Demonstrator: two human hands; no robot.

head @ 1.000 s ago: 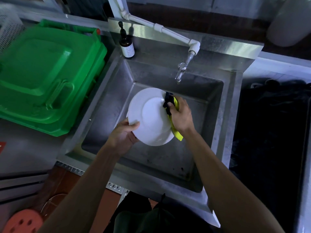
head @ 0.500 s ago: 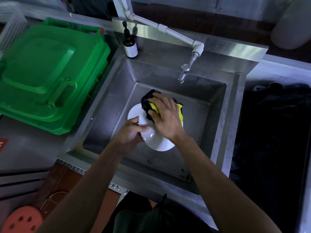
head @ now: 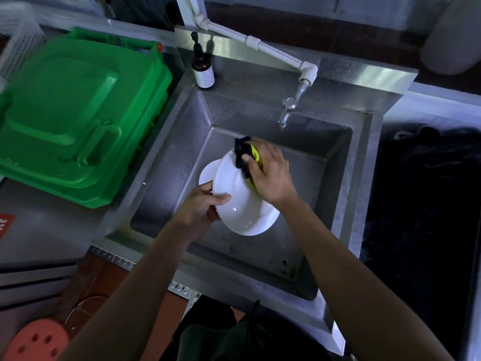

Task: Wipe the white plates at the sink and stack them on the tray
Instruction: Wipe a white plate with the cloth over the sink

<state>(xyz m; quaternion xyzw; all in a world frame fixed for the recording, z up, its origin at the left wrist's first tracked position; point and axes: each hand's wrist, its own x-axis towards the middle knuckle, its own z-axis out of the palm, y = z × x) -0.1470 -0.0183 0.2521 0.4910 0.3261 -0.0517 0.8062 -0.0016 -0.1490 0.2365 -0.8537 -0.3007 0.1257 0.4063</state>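
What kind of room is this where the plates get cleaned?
Probably a kitchen's washing-up corner. There is a deep steel sink with a tap over it, a soap bottle on its ledge, and hands wiping a white plate with a cloth.

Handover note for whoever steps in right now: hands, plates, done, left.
Left hand: grips the near-left rim of the plates, held tilted over the sink.
Right hand: presses a black-and-yellow cloth on the far rim of the front plate.
A second plate shows behind the front one, in the same grip.
Done: wiping is under way; no stacked plates in view.
Left: finish wiping both, then stack them on the tray, which I cannot make out here.
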